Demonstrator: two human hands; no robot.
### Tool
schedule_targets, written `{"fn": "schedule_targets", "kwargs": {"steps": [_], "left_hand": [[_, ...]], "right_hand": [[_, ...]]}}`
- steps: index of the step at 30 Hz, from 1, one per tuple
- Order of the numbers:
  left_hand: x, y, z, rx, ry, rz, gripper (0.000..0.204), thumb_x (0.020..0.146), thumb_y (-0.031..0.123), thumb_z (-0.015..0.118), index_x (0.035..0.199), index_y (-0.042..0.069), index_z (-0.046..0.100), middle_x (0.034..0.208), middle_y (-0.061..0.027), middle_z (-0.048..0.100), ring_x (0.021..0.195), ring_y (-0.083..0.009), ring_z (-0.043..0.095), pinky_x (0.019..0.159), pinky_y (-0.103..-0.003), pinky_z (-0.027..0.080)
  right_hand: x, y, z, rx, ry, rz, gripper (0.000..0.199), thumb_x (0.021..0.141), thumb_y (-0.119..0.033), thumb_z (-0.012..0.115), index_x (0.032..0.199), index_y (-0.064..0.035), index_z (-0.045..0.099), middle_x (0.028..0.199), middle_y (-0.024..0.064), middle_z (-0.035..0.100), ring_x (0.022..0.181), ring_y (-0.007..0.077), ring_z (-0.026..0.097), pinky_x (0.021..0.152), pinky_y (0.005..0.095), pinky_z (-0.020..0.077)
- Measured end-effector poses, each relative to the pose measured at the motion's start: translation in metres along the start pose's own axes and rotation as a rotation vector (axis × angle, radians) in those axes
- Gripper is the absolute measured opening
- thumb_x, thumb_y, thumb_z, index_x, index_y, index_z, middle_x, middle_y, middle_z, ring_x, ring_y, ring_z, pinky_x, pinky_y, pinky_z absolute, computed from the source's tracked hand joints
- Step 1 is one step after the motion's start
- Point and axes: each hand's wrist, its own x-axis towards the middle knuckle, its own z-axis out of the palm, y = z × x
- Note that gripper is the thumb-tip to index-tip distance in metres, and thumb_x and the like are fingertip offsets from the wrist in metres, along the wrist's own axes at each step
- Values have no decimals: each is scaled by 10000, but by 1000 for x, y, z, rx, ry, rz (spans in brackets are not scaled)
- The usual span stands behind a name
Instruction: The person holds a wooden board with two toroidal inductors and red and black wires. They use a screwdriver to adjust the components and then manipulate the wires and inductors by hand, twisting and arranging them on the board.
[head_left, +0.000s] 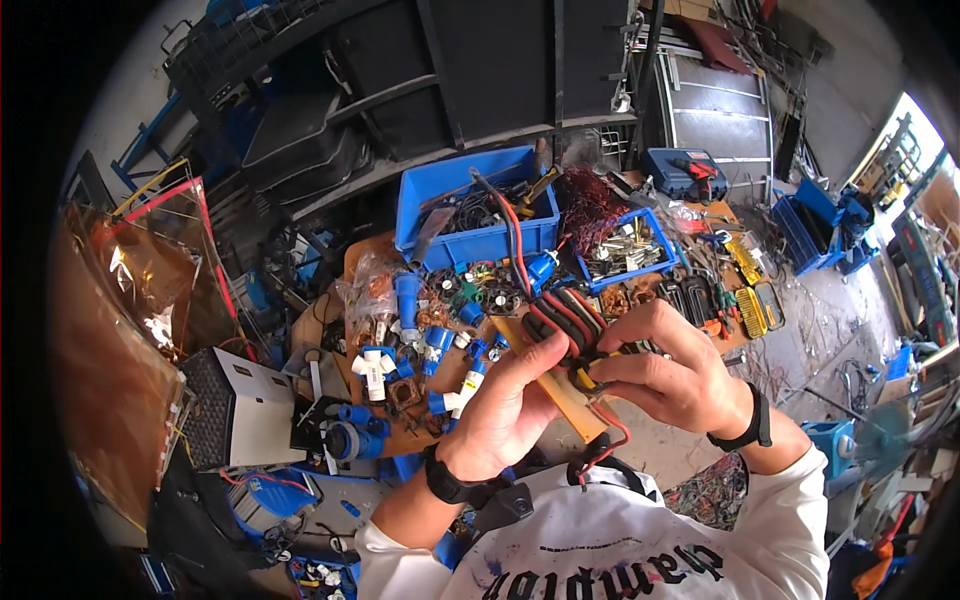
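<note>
Your left hand [505, 410] has the tan board [572, 408] clamped, thumb against the red-and-black cable coil [566, 318]. Right hand's [665, 375] fingers are bunched narrow at the coil's side; can't tell if they're gripping. Looks like hands-on coil work, so I'd keep that board steady. Blue bin [490, 252]'s just beyond, on the cluttered table [402, 442].

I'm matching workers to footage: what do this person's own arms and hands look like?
The left hand and right hand wear no gloves. Behind each sits a black wristband. Loose, plain-looking white sleeves stop short of the wristbands.
</note>
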Motion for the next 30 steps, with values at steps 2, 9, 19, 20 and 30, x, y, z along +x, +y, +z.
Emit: {"fn": "schedule_targets", "kwargs": {"steps": [2,9,19,20,30], "left_hand": [[-4,4,4,66,-21,42,430,974,269,671,1340,87,539,1233,-49,625,1126,-174,617,936,-416,564],[-10,-3,9,235,-77,261,459,946,179,698,1343,30,522,1245,-76,627,1136,-155,608,1007,-334,463],[-16,-1,17,371,-63,387,506,938,134,687,1381,-3,484,1288,-121,614,1144,-168,606,1018,-350,462],[-16,-1,19,380,-63,399,506,937,134,689,1380,-5,486,1294,-122,612,1142,-169,606,1015,-348,463],[-21,-3,12,347,23,411,514,899,179,719,1341,19,511,1245,-129,634,1122,-199,627,994,-368,484]], "right_hand": [[-4,3,3,-1,22,-59,387,672,-57,799,1047,-76,706,1072,94,596,957,288,635,790,383,548],[-11,-8,6,-16,76,-99,386,707,-122,826,1067,-81,692,1094,106,627,982,295,633,824,407,556],[-16,-19,16,199,145,455,770,677,-460,915,1182,-3,557,1137,187,602,1022,340,632,872,393,517],[-15,-21,17,171,136,462,770,672,-463,917,1176,-5,558,1116,181,615,995,338,645,853,393,526],[-7,-32,15,253,197,523,604,702,-293,903,1119,12,590,1018,160,675,875,283,692,753,361,564]]}}
